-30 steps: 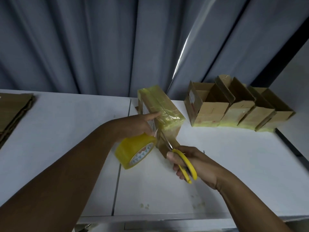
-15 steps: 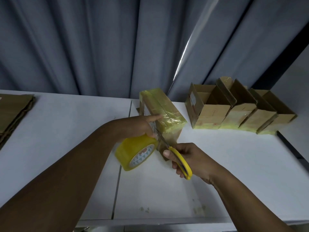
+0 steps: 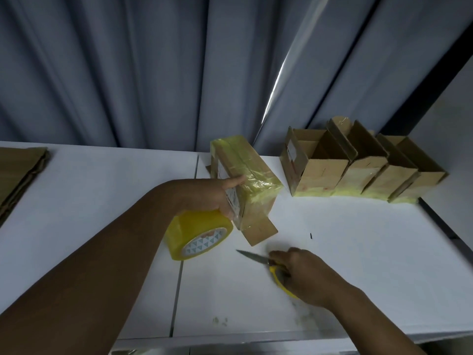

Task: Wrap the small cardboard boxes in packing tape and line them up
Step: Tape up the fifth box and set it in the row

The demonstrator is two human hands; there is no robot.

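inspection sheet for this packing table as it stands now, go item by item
Surface: white table, a seam running front to back.
Job's things: taped box stands at centre, one flap out at its near end; four open boxes in a touching row, back right; tape roll; scissors with yellow handles.
Clutter: flattened cardboard at the left edge; small scraps near the front edge.
Grippers: left hand grips the tape roll, thumb against the taped box; right hand holds the scissors low over the table, blades together.
Cables: nothing seen.
Surroundings: grey curtain behind the table, a bright slit in it.
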